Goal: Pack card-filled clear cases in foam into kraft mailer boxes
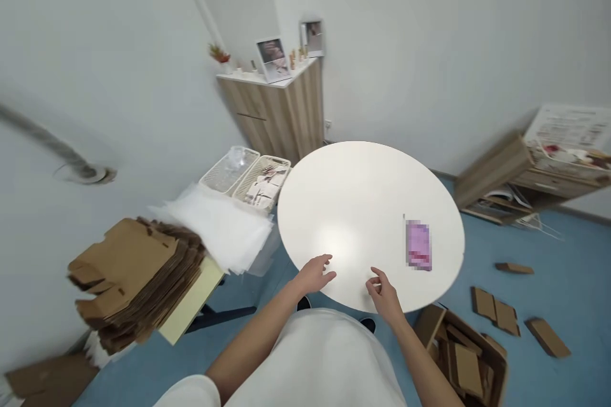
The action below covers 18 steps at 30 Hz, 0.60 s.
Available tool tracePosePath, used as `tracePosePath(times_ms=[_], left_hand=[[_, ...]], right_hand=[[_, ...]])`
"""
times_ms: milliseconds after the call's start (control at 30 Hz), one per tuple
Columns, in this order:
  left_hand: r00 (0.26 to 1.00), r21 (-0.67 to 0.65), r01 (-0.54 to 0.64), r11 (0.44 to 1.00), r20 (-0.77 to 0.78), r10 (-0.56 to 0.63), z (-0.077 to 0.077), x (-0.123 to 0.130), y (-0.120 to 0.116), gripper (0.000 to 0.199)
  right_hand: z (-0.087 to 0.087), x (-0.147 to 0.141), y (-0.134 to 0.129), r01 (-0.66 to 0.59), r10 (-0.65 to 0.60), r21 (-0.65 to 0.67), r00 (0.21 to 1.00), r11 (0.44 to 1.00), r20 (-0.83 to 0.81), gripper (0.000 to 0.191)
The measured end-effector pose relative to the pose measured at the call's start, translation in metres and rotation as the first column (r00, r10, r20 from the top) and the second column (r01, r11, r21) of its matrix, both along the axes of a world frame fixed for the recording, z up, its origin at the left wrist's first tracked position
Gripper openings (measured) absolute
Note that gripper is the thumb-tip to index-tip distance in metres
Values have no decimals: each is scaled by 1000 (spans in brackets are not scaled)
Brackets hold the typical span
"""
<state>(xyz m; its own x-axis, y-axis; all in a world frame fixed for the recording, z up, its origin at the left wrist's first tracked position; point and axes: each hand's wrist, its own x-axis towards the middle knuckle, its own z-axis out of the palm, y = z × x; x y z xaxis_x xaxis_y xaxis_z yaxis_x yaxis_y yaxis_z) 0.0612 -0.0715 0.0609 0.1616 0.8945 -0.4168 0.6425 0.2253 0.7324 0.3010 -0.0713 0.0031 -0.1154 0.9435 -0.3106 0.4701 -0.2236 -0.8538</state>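
Note:
Over the near edge of the round white table [358, 197] are both my hands, some way apart. My left hand [316, 273] has its fingers apart and holds nothing. My right hand [383, 292] is loosely curled, thumb and fingers apart, with nothing between them. A pinkish-purple item [419, 245], pixelated so its details are hidden, lies on the table's right side, beyond my right hand. Neither hand touches it. A tiny dark object [403, 215] is just behind that item.
Left of the table are stacked flat cardboard pieces [138, 267], white sheets [217, 219] and two white baskets [230, 170] [262, 184]. An open carton [429, 321] holding brown boxes stands at lower right, with more boxes [494, 310] on the floor. Cabinets stand behind.

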Motion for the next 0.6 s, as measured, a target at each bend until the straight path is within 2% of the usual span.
tracePosePath(times_ms=[167,300,433,600], left_hand=[[991,-38,-131,991,23,132,3,-78,-21,56],[973,-31,-213,976,83,215,3,-122,-36,54],[943,-43,-318,947,88,320,-5,-146,-40,54],[904,27,-424,905,75,421,-7,-157,-32,50]], right_hand=[[8,-78,15,-35,35,17,999,999,37,55],[16,-129,22,-103,102,11,994,995,42,54],[23,-163,28,-249,249,9,968,969,13,47],[30,-185,48,-433,431,-16,901,901,-56,34]])
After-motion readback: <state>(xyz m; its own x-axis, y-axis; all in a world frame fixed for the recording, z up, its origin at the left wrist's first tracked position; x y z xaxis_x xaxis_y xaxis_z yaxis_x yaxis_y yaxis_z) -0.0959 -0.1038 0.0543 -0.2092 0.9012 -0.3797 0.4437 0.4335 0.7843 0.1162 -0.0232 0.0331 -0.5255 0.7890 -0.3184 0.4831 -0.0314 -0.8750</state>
